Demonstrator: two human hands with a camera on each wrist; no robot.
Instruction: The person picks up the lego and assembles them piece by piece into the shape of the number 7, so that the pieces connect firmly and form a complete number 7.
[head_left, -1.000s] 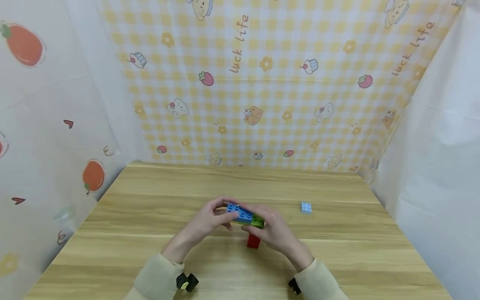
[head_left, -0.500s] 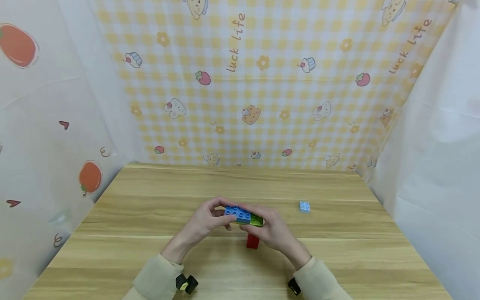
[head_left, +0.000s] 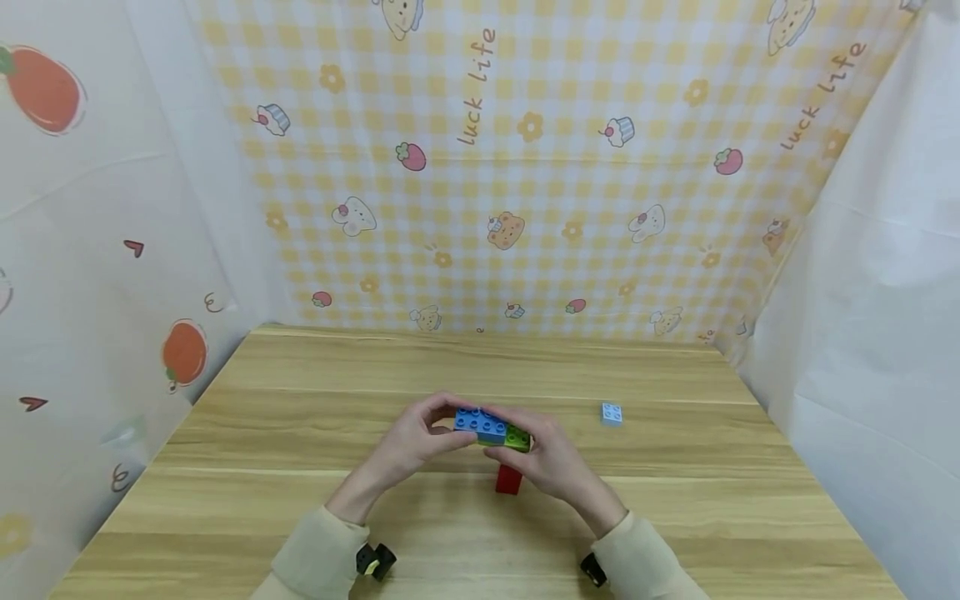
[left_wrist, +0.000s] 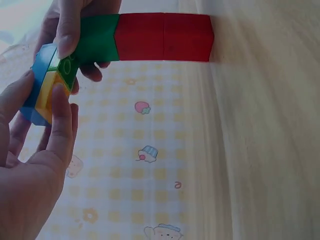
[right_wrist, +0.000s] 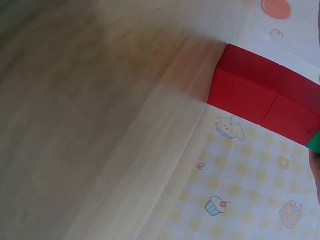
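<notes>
A tower of two red blocks [left_wrist: 165, 37] with a green block [left_wrist: 97, 40] above them stands upright on the table. At its top are a lime green brick [head_left: 517, 438], a yellow brick [left_wrist: 46, 92] and a blue studded brick [head_left: 482, 426], which reaches out to the left. My left hand [head_left: 415, 435] pinches the blue and yellow bricks, thumb on the blue. From the right, my right hand [head_left: 551, 458] grips the top of the tower around the green pieces. In the right wrist view only the lower red blocks [right_wrist: 245, 87] and a sliver of green show clearly.
A small light blue brick [head_left: 611, 414] lies on the wooden table [head_left: 337, 358] to the back right. A patterned cloth [head_left: 525, 183] hangs behind the table, with white sheets at both sides. A black camera mount [head_left: 375, 562] sits at the left wrist.
My left thumb has slid slightly down, off the top of the blue brick to its near side. Both hands otherwise stay in place, and the head view shifts a little.
</notes>
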